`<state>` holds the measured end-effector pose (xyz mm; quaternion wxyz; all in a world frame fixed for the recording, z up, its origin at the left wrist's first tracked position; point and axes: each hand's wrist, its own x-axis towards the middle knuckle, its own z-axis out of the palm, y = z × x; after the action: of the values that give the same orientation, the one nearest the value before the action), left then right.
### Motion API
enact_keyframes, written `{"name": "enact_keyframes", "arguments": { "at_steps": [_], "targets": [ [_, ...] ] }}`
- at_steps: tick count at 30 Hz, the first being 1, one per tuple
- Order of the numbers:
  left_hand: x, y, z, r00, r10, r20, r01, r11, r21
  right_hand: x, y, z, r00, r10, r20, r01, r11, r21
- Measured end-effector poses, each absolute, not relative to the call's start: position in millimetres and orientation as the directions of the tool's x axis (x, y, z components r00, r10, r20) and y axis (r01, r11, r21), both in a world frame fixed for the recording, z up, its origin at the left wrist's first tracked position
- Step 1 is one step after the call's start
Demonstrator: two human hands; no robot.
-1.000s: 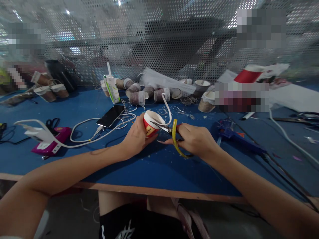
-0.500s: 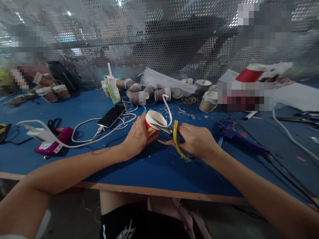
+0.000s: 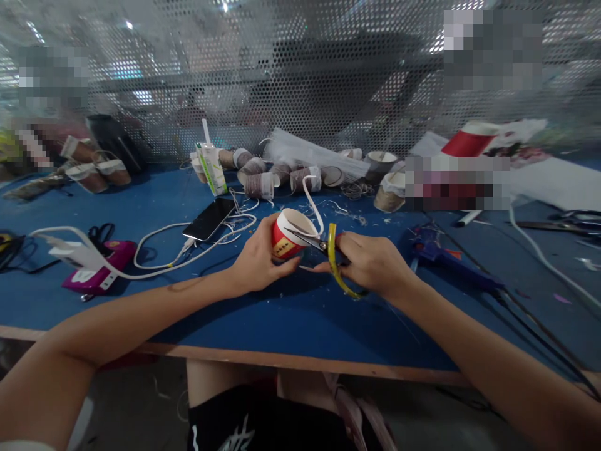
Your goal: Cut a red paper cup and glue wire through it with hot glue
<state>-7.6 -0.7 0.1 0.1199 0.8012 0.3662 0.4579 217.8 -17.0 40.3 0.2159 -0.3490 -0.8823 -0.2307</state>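
A red paper cup [image 3: 283, 244] with a white inside is tilted in my left hand [image 3: 256, 260], whose fingers wrap round its left side. My right hand [image 3: 370, 260] grips a pair of scissors [image 3: 332, 257] with yellow-wrapped handles. The scissor blades lie at the cup's rim, one reaching over the opening. From the rim a thin white paper strip [image 3: 313, 203] curls upward, still joined near the blades. Part of the cup's far side is hidden from me.
A phone [image 3: 209, 219] on a white cable and a purple power strip [image 3: 101, 268] lie to the left. On the right is a blue glue gun [image 3: 451, 260]. Twine-wrapped cups [image 3: 260, 186] and a drink carton [image 3: 212, 168] stand behind, before a perforated metal screen [image 3: 263, 81].
My left hand has turned the cup, so more of its red side and yellow label shows. The strip has shifted slightly left and up. The scissors stay at the rim.
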Motion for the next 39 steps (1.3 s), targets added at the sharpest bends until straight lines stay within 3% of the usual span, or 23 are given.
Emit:
{"name": "enact_keyframes", "arguments": {
  "at_steps": [4, 7, 10, 19, 27, 39],
  "targets": [
    [-10.8, 9.3, 2.4, 0.316, 0.777, 0.545, 0.289, -0.626, 0.724, 221.9, -13.5, 40.9, -0.665, 0.554, 0.5, 0.72, 0.655, 0.232],
    [-11.7, 16.2, 2.1, 0.388, 0.816, 0.428, 0.285, -0.548, 0.786, 222.2, -13.1, 41.2, -0.681, 0.564, 0.467, 0.714, 0.652, 0.254],
    [-10.6, 16.6, 3.3, 0.394, 0.841, 0.371, 0.351, -0.511, 0.785, 220.1, -15.6, 42.2, -0.693, 0.543, 0.474, 0.706, 0.642, 0.297],
    [-8.9, 12.3, 2.9, 0.395, 0.833, 0.387, 0.397, -0.535, 0.746, 212.3, -24.0, 45.5, -0.679, 0.551, 0.485, 0.73, 0.571, 0.375],
    [-7.2, 15.1, -2.8, 0.366, 0.822, 0.437, 0.39, -0.562, 0.73, 215.6, -19.7, 43.1, -0.737, 0.49, 0.465, 0.671, 0.612, 0.418],
    [-6.2, 18.9, -11.8, 0.34, 0.773, 0.535, 0.388, -0.634, 0.669, 214.3, -21.9, 42.1, -0.681, 0.579, 0.448, 0.728, 0.602, 0.328]
  ]
}}
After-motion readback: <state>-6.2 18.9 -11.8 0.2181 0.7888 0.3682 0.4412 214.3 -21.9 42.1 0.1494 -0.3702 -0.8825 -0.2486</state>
